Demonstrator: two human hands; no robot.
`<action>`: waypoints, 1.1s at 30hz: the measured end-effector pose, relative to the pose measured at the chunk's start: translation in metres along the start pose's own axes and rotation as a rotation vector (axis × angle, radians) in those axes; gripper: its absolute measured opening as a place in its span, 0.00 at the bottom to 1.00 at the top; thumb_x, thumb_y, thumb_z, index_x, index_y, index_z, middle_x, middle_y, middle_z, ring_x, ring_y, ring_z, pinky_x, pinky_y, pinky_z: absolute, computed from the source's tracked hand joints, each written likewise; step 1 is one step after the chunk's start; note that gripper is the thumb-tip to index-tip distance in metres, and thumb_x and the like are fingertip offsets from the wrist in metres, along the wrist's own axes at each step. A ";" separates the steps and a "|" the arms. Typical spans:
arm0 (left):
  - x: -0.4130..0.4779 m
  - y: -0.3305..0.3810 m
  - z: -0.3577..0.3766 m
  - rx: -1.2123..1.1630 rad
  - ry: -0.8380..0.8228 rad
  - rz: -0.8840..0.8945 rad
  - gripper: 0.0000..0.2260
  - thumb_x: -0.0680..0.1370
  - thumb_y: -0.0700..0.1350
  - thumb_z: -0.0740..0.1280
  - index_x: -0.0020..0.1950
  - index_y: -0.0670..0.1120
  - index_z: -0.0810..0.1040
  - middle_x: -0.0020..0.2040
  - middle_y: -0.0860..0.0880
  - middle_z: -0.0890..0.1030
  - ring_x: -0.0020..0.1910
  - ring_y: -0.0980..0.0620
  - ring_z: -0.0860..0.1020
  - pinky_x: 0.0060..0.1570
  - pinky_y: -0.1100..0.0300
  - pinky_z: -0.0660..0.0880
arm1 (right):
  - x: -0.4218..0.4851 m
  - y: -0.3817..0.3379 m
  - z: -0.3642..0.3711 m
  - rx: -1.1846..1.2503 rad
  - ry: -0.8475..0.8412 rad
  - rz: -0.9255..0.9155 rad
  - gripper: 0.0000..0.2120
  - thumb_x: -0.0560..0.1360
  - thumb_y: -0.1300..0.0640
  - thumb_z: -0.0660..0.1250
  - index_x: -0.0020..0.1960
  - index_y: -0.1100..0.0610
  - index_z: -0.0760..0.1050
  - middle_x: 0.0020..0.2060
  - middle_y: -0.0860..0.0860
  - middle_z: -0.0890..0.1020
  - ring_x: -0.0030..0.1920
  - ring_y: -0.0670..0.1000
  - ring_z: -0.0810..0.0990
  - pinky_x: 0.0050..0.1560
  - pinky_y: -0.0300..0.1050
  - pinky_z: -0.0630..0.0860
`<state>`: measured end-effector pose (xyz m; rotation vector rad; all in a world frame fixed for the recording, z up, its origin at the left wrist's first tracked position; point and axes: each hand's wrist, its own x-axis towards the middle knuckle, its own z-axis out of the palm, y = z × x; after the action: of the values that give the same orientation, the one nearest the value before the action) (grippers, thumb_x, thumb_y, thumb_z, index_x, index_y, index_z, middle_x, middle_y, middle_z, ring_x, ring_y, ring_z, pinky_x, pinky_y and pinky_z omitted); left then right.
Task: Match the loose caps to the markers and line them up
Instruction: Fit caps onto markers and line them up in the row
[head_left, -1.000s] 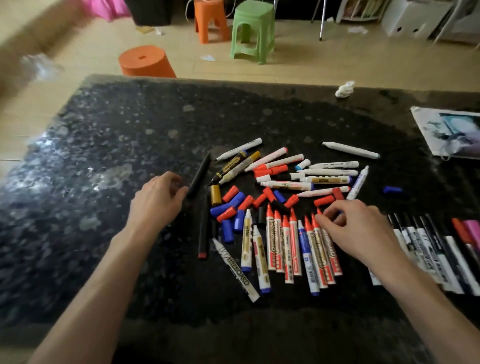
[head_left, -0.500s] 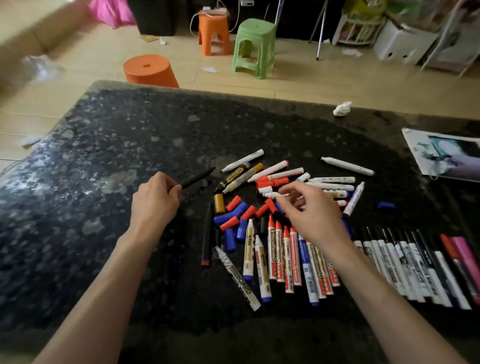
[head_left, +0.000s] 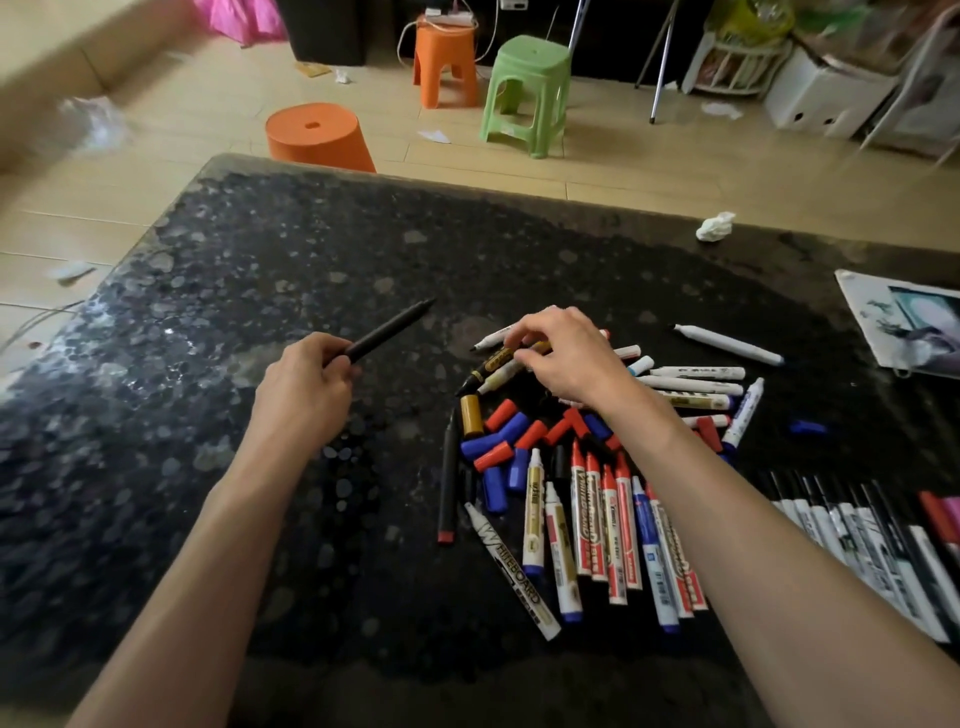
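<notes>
Left hand (head_left: 306, 387) grips black pen (head_left: 389, 330) by its rear. Right hand (head_left: 563, 356) pinches marker (head_left: 496, 361) with curled fingers, in the pile (head_left: 685, 387) beside caps (head_left: 501, 415). Judged light, rigid, slick: hold mid-barrel.

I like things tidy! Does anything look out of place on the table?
Yes: a crumpled white tissue lies at the far edge of the table, and one blue cap sits apart from the other caps.
</notes>
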<state>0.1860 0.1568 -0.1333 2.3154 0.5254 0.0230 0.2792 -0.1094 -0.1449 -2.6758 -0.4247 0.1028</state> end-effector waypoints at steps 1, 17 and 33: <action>0.000 0.001 -0.001 -0.002 -0.006 -0.003 0.10 0.84 0.44 0.61 0.62 0.50 0.79 0.53 0.47 0.84 0.52 0.44 0.82 0.55 0.42 0.79 | -0.003 -0.003 -0.001 0.019 -0.014 -0.020 0.09 0.79 0.53 0.72 0.58 0.47 0.84 0.54 0.48 0.82 0.63 0.49 0.74 0.55 0.42 0.66; -0.010 0.016 0.007 -0.040 -0.260 0.172 0.13 0.86 0.41 0.55 0.62 0.53 0.77 0.41 0.45 0.79 0.37 0.49 0.75 0.36 0.53 0.72 | -0.036 0.030 -0.012 -0.087 -0.004 0.144 0.10 0.76 0.53 0.74 0.56 0.46 0.84 0.56 0.49 0.82 0.60 0.52 0.78 0.60 0.54 0.78; -0.036 0.043 0.017 -0.045 -0.331 0.332 0.08 0.86 0.52 0.59 0.55 0.50 0.75 0.37 0.52 0.74 0.33 0.55 0.70 0.34 0.58 0.65 | -0.095 0.030 -0.041 -0.100 -0.293 0.254 0.11 0.74 0.44 0.77 0.55 0.43 0.81 0.49 0.42 0.81 0.50 0.42 0.79 0.53 0.47 0.81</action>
<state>0.1718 0.1045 -0.1110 2.2748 -0.0266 -0.1847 0.2033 -0.1811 -0.1199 -2.8092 -0.1773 0.5683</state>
